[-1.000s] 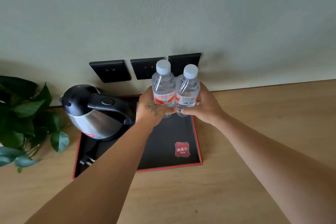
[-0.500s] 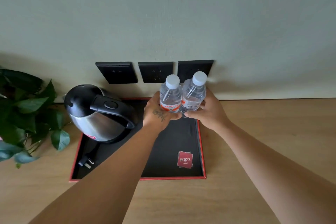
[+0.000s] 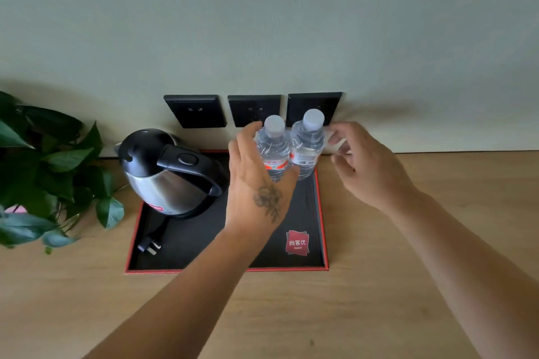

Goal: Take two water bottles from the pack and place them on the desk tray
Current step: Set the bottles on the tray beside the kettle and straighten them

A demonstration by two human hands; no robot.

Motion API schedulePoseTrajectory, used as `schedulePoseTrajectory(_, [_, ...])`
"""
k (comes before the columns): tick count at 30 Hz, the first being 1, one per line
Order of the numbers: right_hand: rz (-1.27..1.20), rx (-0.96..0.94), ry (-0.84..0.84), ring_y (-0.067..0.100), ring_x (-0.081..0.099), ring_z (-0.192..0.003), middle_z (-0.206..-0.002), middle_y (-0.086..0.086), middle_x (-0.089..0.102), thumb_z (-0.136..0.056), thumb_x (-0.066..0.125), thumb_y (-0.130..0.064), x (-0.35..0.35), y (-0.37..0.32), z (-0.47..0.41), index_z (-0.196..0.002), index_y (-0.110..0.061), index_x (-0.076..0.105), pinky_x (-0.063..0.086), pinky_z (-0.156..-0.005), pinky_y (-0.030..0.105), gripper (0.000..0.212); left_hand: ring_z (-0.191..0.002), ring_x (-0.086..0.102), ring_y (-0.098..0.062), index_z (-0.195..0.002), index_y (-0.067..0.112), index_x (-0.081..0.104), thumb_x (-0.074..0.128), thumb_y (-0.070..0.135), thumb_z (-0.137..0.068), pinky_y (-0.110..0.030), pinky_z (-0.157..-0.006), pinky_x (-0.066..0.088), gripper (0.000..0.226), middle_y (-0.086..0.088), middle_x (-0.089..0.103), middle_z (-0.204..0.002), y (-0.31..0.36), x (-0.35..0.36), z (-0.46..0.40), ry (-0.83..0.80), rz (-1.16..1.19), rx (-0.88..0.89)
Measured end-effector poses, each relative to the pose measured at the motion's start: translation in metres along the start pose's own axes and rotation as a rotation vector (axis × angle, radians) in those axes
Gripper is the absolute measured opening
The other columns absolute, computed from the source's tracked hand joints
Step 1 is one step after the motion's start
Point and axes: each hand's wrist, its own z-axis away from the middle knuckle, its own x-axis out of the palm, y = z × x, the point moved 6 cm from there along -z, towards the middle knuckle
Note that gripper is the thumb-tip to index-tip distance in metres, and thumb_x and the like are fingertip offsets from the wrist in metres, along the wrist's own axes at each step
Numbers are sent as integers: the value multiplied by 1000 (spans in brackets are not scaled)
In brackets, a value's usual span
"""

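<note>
Two small clear water bottles with pale caps stand upright side by side at the far right corner of the black, red-edged tray [image 3: 321, 213]. The left bottle [image 3: 273, 146] has a red label, the right bottle [image 3: 308, 143] a white label with a barcode. My left hand [image 3: 256, 183] hovers just in front and left of the left bottle, fingers spread, hiding its lower part. My right hand [image 3: 364, 166] is to the right of the right bottle, fingers apart and off it.
A steel kettle [image 3: 172, 175] with black lid and handle fills the tray's left half, its plug [image 3: 148, 246] lying in front. A leafy plant [image 3: 49, 172] stands far left. Three black wall sockets [image 3: 195, 111] sit behind the tray. Wooden desk [image 3: 408, 285] surrounds it.
Both bottles were lowered onto the tray's far right corner. Both hands then let go and opened, drawing slightly away from the bottles.
</note>
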Motion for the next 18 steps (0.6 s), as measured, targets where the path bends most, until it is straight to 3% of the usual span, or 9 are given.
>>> schedulePoseTrajectory(3, [135, -166, 69, 29, 73, -88, -127, 5, 62, -103, 58, -12, -27, -23, -3, -139, -16, 54, 60, -61, 48, 36, -130, 61, -32, -146, 21, 56, 86, 15, -93, -46, -103, 60, 61, -4, 58, -143, 37, -26, 3, 54, -174, 272])
schedulePoseTrajectory(6, [170, -271, 42, 29, 71, -102, -142, 3, 59, -106, 56, -13, -41, -43, -18, -149, -20, 53, 60, -66, 45, 44, -127, 63, -40, -141, 12, 70, 80, 8, -95, -48, -100, 58, 47, -11, 67, -144, 50, -37, -26, -51, -372, 396])
schedulePoseTrajectory(10, [213, -353, -30, 31, 70, -115, -142, 3, 67, -107, 60, -9, -46, -56, -34, -150, -20, 61, 62, -78, 46, 44, -122, 73, -34, -134, 15, 79, 84, 10, -96, -47, -107, 58, 39, -9, 79, -132, 40, -35, -62, -251, -401, 311])
schedulePoseTrajectory(14, [218, -311, -135, 37, 69, -104, -122, 8, 72, -102, 66, -6, -45, -62, -47, -135, -17, 71, 58, -80, 49, 35, -112, 78, -29, -122, 19, 84, 94, 13, -88, -44, -104, 64, 36, -7, 84, -122, 31, -36, -81, -274, -344, 185])
schedulePoseTrajectory(18, [257, -304, -167, 37, 67, -95, -105, 6, 71, -95, 74, -12, -48, -70, -54, -116, -15, 74, 55, -76, 47, 20, -106, 80, -26, -118, 24, 85, 96, 15, -85, -43, -98, 67, 36, -5, 85, -117, 30, -38, -88, -285, -349, 165])
